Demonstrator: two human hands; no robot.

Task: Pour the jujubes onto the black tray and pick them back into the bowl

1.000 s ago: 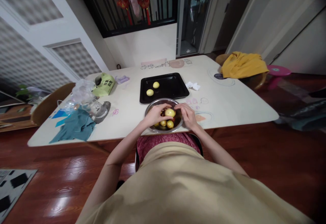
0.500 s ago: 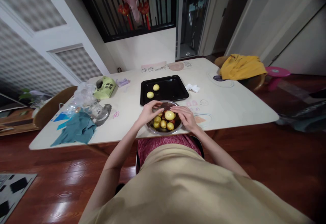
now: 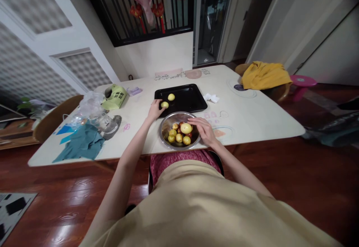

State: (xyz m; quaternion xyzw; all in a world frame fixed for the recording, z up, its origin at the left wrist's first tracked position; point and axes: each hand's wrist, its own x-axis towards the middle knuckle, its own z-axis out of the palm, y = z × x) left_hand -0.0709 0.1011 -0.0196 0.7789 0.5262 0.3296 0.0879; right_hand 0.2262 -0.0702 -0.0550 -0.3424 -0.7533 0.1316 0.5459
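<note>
At the near left corner of the black tray (image 3: 185, 99), my left hand (image 3: 155, 110) has its thumb and fingers apart around the side of a round yellow fruit (image 3: 165, 105). A second yellow fruit (image 3: 171, 97) lies a little behind it on the tray. My right hand (image 3: 205, 130) reaches over the right rim of a metal bowl (image 3: 165, 124), fingers stretched out. Its fingertips are beside a larger pale yellow fruit (image 3: 186, 128) on top of several smaller yellow-green and reddish-brown fruits (image 3: 178, 137). Whether they touch it is unclear.
White tissue (image 3: 211, 97) lies right of the tray. On the table's left are a teal cloth (image 3: 81, 142), a clear plastic bag (image 3: 92, 103) and a green bag (image 3: 115, 97). A yellow cloth (image 3: 265, 75) hangs over a chair on the right. The table's front edge is close to my body.
My left hand has left the bowl and moved up and left to the yellow fruit on the tray. My right hand stays at the bowl, and the fruits look unmoved.
</note>
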